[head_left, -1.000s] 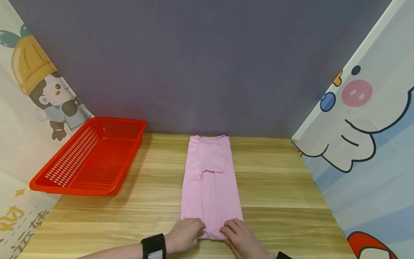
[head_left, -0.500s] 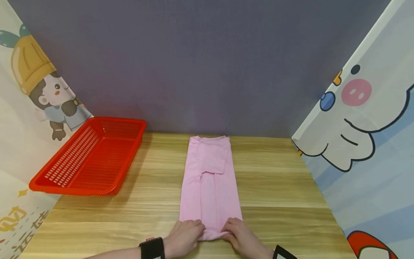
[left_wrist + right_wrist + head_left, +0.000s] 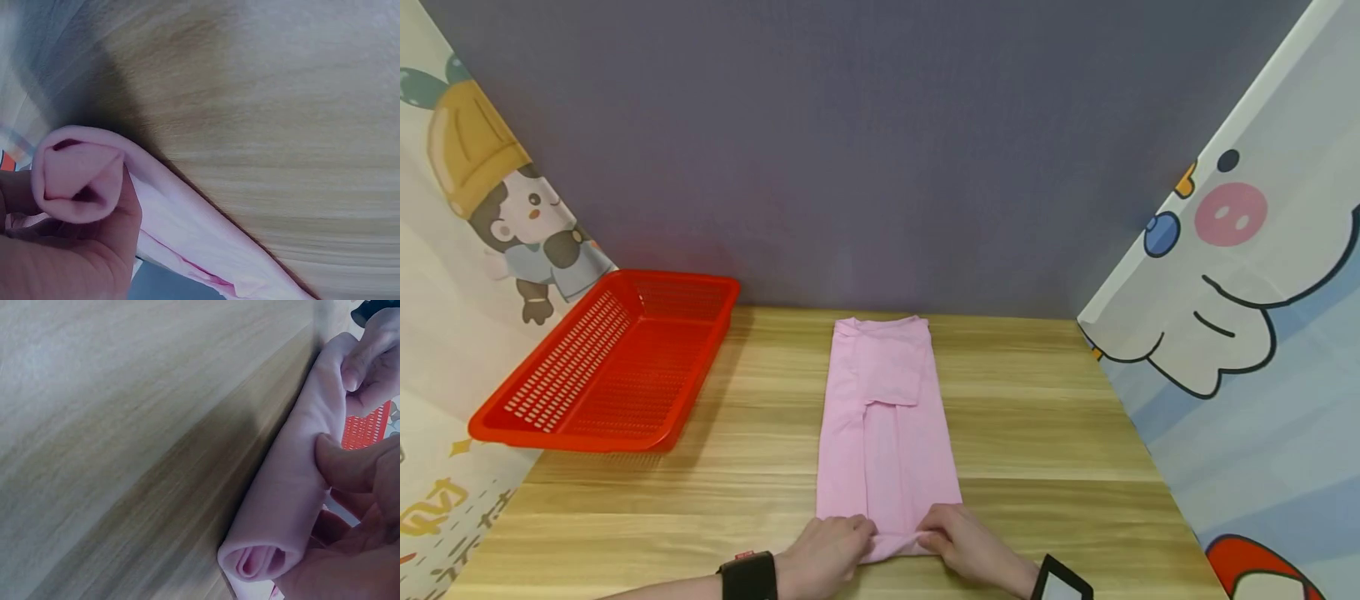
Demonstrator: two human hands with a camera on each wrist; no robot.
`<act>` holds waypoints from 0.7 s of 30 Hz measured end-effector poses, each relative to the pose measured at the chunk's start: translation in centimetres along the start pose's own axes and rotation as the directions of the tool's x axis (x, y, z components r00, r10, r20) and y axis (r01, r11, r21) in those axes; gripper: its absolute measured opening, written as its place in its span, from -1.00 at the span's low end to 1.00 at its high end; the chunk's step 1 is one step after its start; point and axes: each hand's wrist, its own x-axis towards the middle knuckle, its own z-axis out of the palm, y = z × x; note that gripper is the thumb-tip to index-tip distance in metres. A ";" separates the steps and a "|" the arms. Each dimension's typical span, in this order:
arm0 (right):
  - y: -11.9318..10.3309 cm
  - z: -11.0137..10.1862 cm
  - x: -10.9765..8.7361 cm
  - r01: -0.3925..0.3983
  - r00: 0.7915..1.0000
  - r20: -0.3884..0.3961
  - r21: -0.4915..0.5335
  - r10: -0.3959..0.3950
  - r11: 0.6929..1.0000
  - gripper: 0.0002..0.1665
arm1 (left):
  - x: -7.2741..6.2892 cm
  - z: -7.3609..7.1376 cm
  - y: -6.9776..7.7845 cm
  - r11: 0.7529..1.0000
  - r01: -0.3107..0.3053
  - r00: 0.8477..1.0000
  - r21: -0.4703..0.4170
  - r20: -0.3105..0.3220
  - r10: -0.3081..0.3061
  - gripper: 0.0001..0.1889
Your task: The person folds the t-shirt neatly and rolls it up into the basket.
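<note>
A pink shirt (image 3: pixel 880 450) lies folded into a long narrow strip on the wooden table. Its near end is turned into a roll, whose spiral end shows in both wrist views. My left hand (image 3: pixel 826 550) grips the left end of the roll (image 3: pixel 81 175), fingers curled about it. At the right end, my right hand (image 3: pixel 970 546) holds the roll (image 3: pixel 281 494) with the thumb pressed on its near side. In the right wrist view the left hand (image 3: pixel 375 362) shows at the far end. Some fingertips are hidden behind the cloth.
A red plastic basket (image 3: pixel 673 425) with slotted sides stands at the left of the wooden table (image 3: pixel 1037 450). A grey panel (image 3: pixel 880 150) rises behind the table. Printed cartoon sheets (image 3: pixel 1232 317) flank it on both sides.
The rolled near edge looks a little thicker than before. The shirt's far end has slid slightly toward me and to the left. Both hands keep their hold near the same spot.
</note>
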 end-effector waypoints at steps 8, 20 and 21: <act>-0.5 -0.2 0.4 -0.028 0.999 0.014 -0.026 0.029 0.999 -0.80 | -0.4 -0.4 -0.5 0.973 -0.135 0.986 0.190 -0.075 0.151 -0.70; -0.4 0.6 1.1 -0.088 0.996 -0.026 0.010 0.088 0.996 -0.84 | -0.8 -0.3 -0.6 0.806 -0.174 0.941 0.565 -0.147 0.306 -0.83; -0.3 0.7 1.1 -0.091 0.995 -0.030 0.020 0.091 0.996 -0.86 | -0.8 -0.4 -0.6 0.816 -0.167 0.949 0.554 -0.135 0.286 -0.84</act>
